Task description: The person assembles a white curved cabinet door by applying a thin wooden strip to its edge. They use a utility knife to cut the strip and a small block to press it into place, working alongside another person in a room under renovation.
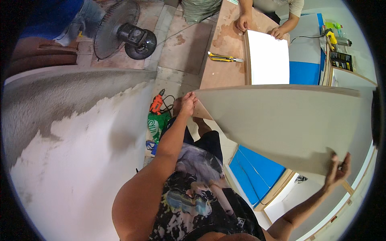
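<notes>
I hold a large beige-grey board [281,124] tilted in front of me, its long far edge running from left to right. At its left corner, the fingers of my left hand [188,103] are closed around the edge. My right hand [337,172] grips the near right edge, with part of its fingers hidden by the board. Beyond it, a white panel [268,58] with a wooden edge lies on a brown worktable [219,74]. A co-worker's two hands [243,22] rest at that panel's far end. To the panel's left lies a yellow-and-black utility knife [225,58].
An orange corded drill [157,103] and a green bag [157,123] are on the floor left of my legs. A black fan [128,34] stands at the far left, above a partly plastered wall [76,160]. Blue-covered panels [255,174] and a yellow tool [331,38] are to the right.
</notes>
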`<state>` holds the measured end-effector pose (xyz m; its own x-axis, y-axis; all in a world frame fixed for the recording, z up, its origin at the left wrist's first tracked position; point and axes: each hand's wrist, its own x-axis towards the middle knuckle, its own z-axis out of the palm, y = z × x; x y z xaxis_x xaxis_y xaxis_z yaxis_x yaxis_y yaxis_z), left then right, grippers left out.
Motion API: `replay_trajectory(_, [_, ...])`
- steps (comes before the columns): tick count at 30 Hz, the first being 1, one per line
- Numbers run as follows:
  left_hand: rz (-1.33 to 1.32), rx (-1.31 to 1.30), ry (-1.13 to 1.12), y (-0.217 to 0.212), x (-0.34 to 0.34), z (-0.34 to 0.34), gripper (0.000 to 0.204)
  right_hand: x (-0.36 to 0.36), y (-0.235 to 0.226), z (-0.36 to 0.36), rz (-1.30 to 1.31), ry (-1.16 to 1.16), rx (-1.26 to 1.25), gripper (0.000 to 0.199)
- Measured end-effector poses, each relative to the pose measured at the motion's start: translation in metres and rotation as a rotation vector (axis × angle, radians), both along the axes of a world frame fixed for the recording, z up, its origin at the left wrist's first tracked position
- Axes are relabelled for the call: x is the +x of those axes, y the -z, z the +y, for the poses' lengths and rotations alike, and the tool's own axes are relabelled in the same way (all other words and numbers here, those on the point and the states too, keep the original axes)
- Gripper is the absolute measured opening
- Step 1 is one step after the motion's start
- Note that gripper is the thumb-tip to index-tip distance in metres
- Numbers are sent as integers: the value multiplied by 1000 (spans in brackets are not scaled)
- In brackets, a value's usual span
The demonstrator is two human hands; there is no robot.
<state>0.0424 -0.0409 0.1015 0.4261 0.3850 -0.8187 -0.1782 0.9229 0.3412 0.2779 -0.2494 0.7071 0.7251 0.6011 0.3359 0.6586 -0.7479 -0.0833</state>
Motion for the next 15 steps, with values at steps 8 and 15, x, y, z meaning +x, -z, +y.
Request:
replay_trajectory(8, [-659,-43,-137,-154,12,10,14,93,-132,-173,243,202,201,42])
replay_trajectory(15, [-595,288,-175,-263,18,62,11,101,-15,-252,200,196,372,35])
